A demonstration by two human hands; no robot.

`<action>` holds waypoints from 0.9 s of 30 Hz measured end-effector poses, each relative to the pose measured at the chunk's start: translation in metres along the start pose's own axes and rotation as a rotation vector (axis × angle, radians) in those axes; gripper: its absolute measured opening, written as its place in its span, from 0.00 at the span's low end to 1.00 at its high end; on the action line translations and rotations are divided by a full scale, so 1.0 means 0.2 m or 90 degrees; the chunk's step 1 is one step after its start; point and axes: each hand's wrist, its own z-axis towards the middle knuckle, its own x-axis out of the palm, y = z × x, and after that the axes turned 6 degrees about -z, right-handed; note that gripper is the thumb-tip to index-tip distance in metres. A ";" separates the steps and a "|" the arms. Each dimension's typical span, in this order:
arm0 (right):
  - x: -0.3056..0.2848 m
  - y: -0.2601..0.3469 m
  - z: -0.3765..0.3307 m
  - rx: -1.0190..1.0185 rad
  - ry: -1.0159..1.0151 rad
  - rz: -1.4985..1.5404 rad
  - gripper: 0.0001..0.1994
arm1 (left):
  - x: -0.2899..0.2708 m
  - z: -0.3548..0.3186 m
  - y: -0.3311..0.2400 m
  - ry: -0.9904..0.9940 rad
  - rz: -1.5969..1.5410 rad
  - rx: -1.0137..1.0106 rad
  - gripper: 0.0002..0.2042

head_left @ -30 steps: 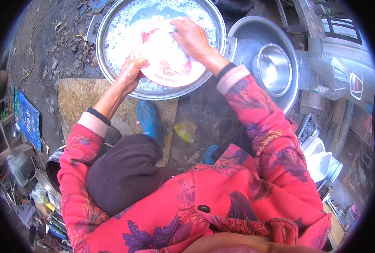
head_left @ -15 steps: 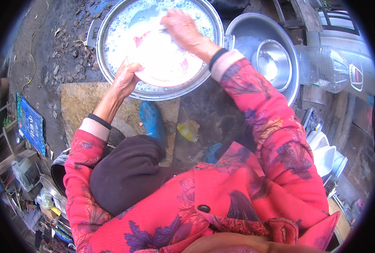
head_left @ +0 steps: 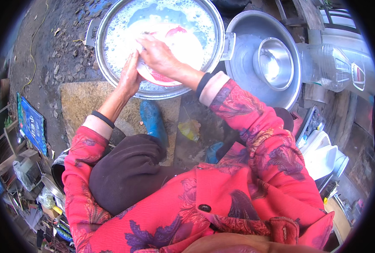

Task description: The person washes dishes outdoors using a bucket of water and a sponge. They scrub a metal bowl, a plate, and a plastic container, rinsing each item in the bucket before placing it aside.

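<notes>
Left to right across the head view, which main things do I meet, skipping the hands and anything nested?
Blue board → large pot of suds → grey metal basin → clear plastic bottle.

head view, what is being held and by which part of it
The left hand holds the red-patterned plate by its left rim; whether the right hand, over the plate, holds anything cannot be told.
</notes>
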 end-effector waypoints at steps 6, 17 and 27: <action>0.02 0.20 -0.21 0.001 0.064 0.005 0.21 | -0.05 0.01 -0.04 0.002 -0.042 0.071 0.28; -0.38 -0.39 -0.12 0.038 0.329 -0.056 0.15 | -0.15 0.07 -0.07 -0.030 0.021 0.059 0.28; 0.12 -0.15 0.03 -0.059 0.067 -0.067 0.13 | -0.03 0.04 -0.03 -0.056 0.016 -0.011 0.31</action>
